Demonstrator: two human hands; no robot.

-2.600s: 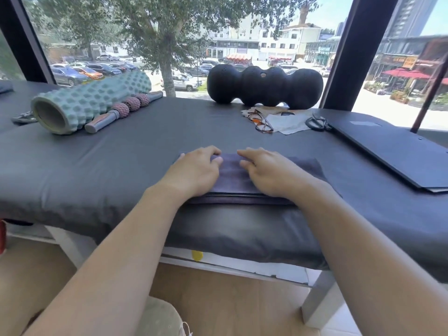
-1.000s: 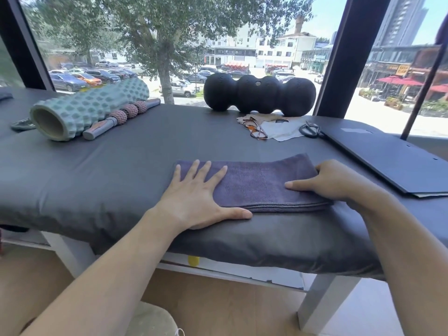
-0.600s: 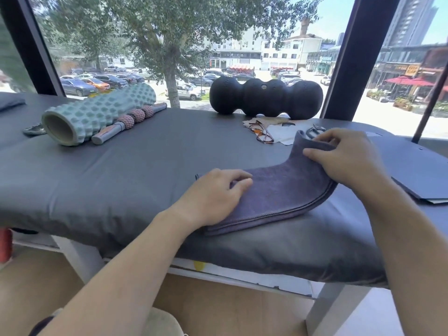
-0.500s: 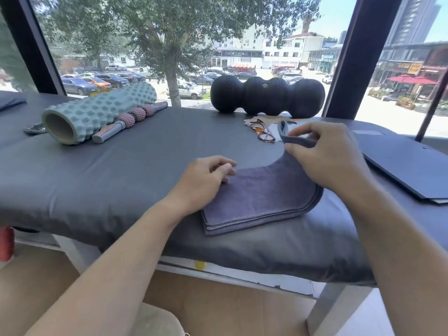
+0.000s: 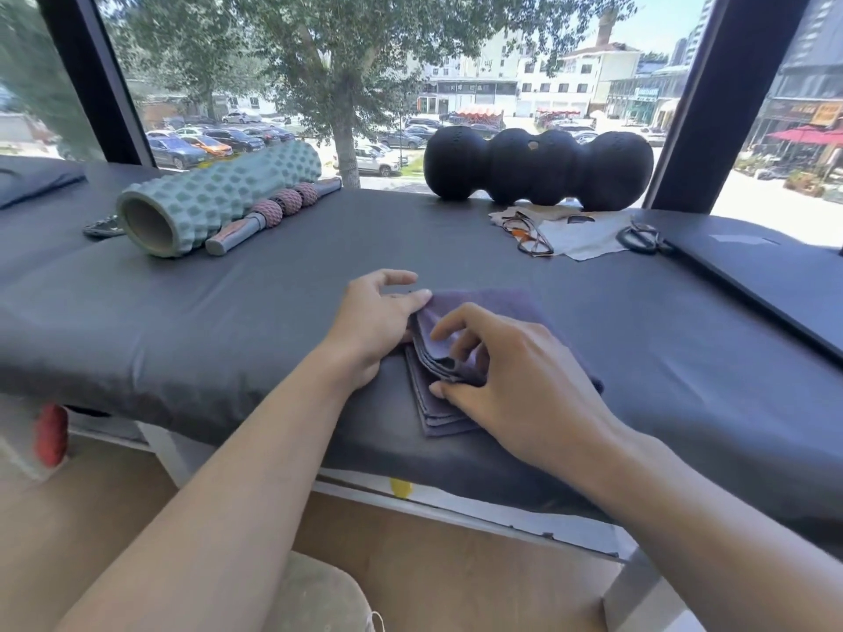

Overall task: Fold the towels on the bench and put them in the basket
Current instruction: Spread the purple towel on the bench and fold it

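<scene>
A dark purple towel (image 5: 497, 307) lies folded in several layers near the front edge of the grey padded bench (image 5: 228, 321). My right hand (image 5: 506, 385) lies over the towel's right half, and its thumb and fingers pinch the folded-over end against the lower layers. My left hand (image 5: 374, 321) rests at the towel's left edge, fingertips touching the upper left corner. Much of the towel is hidden under my right hand. No basket is in view.
At the back left lie a teal foam roller (image 5: 214, 203) and a massage stick (image 5: 273, 212). A black peanut roller (image 5: 538, 171) sits at the window. Glasses (image 5: 529, 234), a grey cloth (image 5: 584, 234), scissors (image 5: 638, 239) and a dark board (image 5: 775, 275) lie at the right.
My right hand has brought the towel's right end over to the left and down onto the left half. My left hand has stayed at the left edge.
</scene>
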